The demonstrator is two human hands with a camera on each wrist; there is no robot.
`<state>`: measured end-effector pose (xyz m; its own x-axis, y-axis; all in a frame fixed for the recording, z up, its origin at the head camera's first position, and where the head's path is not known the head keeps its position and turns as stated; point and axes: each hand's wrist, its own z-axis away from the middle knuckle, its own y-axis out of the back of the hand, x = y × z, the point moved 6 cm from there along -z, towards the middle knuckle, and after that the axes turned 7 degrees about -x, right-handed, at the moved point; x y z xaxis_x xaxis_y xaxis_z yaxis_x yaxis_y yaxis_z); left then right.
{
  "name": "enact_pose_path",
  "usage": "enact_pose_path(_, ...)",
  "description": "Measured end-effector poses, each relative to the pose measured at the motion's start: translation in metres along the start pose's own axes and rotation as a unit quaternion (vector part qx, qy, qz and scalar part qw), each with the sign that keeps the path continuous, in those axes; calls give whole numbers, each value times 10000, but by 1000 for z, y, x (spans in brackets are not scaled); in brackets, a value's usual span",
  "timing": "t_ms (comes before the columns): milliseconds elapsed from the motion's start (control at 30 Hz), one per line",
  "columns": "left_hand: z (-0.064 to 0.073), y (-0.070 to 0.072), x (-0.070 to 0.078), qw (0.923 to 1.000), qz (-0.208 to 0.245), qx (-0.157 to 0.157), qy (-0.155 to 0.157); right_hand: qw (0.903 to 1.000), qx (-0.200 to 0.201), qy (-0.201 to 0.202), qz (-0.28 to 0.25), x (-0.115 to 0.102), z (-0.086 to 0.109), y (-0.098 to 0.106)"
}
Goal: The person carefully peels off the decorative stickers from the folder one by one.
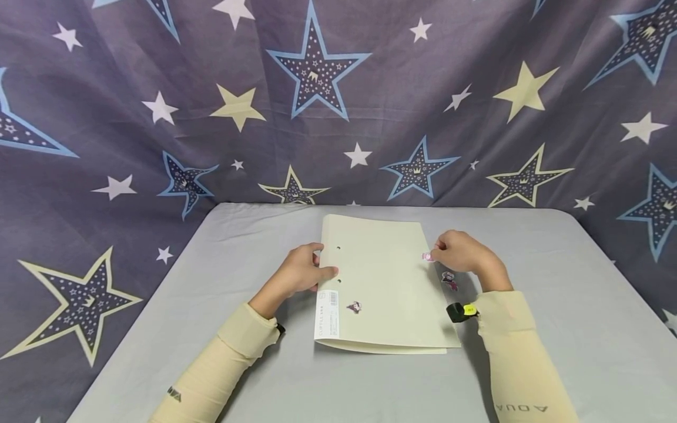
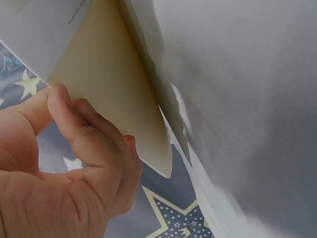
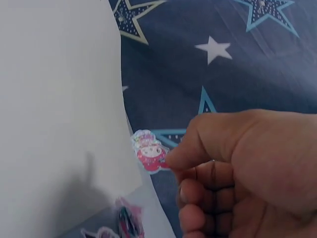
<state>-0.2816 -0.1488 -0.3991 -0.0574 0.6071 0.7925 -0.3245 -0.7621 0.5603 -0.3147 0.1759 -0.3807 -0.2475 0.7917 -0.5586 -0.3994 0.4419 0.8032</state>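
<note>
A cream file folder (image 1: 383,276) lies on the table, its lower edge showing two layers slightly apart. At its left spine my left hand (image 1: 302,267) grips the edge, the thumb over the cover near two punched holes. In the left wrist view the fingers (image 2: 101,144) curl against the folder's spine (image 2: 114,84). Between thumb and forefinger my right hand (image 1: 461,252) pinches a pink cartoon sticker (image 3: 151,152) by one side, over the folder's right edge. A small dark-and-pink sticker (image 1: 354,307) is on the lower left of the cover.
More small stickers (image 1: 449,280) lie on the table just right of the folder. A white label (image 1: 327,314) runs along the lower spine. The grey-covered table (image 1: 254,235) ends at a star-patterned curtain (image 1: 365,129). A black wrist strap with a yellow tag (image 1: 468,309) is by the right sleeve.
</note>
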Motion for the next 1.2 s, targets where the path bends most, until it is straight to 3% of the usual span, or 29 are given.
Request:
enact_pose_path(533, 0, 0, 0, 10000, -65, 3, 7, 9981, 143, -576, -165, 40, 7, 6)
enact_pose_path(1200, 0, 0, -1, 10000, 25, 8, 15, 9936, 33, -1127, -78, 58, -5, -9)
